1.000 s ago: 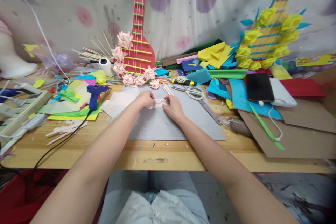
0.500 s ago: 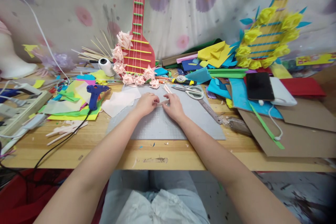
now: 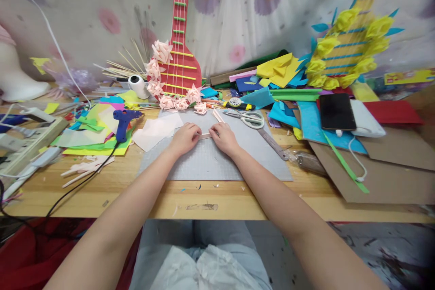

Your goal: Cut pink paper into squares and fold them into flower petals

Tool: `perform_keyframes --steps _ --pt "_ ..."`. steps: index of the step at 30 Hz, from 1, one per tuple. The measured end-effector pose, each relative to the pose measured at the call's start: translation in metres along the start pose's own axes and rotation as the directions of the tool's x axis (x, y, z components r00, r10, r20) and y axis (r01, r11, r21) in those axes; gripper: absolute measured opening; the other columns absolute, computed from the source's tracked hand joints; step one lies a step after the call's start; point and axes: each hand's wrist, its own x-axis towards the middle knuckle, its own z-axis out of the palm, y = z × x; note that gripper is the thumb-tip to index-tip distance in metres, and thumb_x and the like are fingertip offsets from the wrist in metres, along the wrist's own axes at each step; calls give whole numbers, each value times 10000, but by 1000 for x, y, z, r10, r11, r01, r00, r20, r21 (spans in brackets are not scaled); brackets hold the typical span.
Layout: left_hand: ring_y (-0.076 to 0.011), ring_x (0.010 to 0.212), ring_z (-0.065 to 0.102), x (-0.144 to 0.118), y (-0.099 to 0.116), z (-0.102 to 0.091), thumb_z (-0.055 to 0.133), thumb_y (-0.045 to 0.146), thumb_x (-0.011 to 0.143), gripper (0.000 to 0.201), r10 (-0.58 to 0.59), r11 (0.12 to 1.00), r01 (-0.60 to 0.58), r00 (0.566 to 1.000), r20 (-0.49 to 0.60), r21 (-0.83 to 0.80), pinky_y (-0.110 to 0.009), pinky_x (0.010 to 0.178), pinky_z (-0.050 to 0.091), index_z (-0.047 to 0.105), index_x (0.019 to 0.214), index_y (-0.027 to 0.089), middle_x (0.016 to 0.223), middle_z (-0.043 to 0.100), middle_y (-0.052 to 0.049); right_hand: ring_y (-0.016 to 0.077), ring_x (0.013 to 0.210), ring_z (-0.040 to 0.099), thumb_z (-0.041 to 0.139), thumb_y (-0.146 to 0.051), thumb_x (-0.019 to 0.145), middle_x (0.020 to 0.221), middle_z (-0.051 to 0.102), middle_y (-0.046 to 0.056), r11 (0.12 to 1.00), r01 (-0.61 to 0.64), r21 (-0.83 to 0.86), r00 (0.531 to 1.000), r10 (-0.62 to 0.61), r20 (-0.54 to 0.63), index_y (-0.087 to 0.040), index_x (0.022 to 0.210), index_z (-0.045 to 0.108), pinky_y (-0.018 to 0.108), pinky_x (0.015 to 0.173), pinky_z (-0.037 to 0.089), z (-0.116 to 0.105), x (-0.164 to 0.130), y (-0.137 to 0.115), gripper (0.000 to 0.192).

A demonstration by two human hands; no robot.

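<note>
Between my two hands a narrow pale pink paper strip (image 3: 205,136) is stretched, level, over the grey cutting mat (image 3: 210,167). My left hand (image 3: 186,138) pinches its left end, and my right hand (image 3: 223,137) pinches the right end. Just beyond my right hand lie more pale pink strips (image 3: 217,115). Scissors (image 3: 252,120) with pale handles rest on the mat, with a metal ruler (image 3: 272,143) near them. Pale pink paper sheets (image 3: 157,130) lie left of my left hand. The fingertips partly hide the strip's ends.
A blue glue gun (image 3: 125,124) lies on coloured paper at left, its black cord crossing the table. Behind the mat stands a red paper instrument (image 3: 185,70) with pink flowers. A yellow-flowered one (image 3: 346,54) stands at right. A phone (image 3: 337,112) and cardboard (image 3: 377,181) lie at right.
My hands have drawn slightly apart, the left one shifting a little left and nearer me. More of the paper strip shows between them.
</note>
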Motion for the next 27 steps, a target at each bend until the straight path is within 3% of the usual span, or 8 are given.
perform_keyframes --steps 9,14,20,23,25,26,27 --pt "-182 861 487 -11 0 -3 486 185 738 118 29 999 -31 996 -79 -22 -315 781 403 589 794 175 865 576 -54 205 918 452 488 -203 773 904 558 68 999 40 -5 999 -40 -12 -184 892 606 321 834 363 3 -3 5 168" --pt "-184 862 487 -11 2 -3 454 262 782 153 -43 999 42 995 -95 -7 -321 785 396 579 768 175 869 571 -59 208 926 453 487 -252 785 911 550 77 998 57 -1 998 -57 11 -185 890 604 338 853 355 3 -3 4 171" --pt "-215 862 492 -10 4 2 505 225 726 173 -98 995 99 994 -50 17 -353 771 394 564 882 180 870 581 -65 211 859 466 553 -249 710 867 559 58 999 6 -33 1000 -5 22 -187 821 525 347 766 356 -1 -3 1 131" --pt "-205 824 502 -10 4 4 515 179 706 246 -118 991 112 990 -76 -73 -354 762 408 553 948 181 829 586 -50 173 770 480 554 -223 692 793 558 21 996 8 88 997 -15 79 -193 825 490 323 718 354 -5 -1 0 151" --pt "-191 830 506 -9 3 5 537 148 676 303 -193 969 159 964 -184 -189 -340 759 426 541 977 180 855 574 -49 144 719 482 545 -215 690 754 543 -5 969 -19 247 995 -6 101 -201 856 476 297 684 357 -6 2 -1 181" --pt "-184 855 507 -9 3 5 546 138 666 324 -272 944 197 919 -284 -265 -328 760 435 533 987 181 901 563 -55 131 692 478 544 -217 688 734 530 -17 938 -51 343 994 15 105 -205 870 468 284 663 358 -7 3 -1 198" --pt "-176 886 506 -7 3 5 554 134 659 337 -373 905 234 839 -396 -357 -314 762 443 525 992 184 956 546 -63 119 662 470 549 -226 682 714 515 -29 891 -92 444 993 49 109 -209 876 460 272 640 359 -6 4 -1 214"
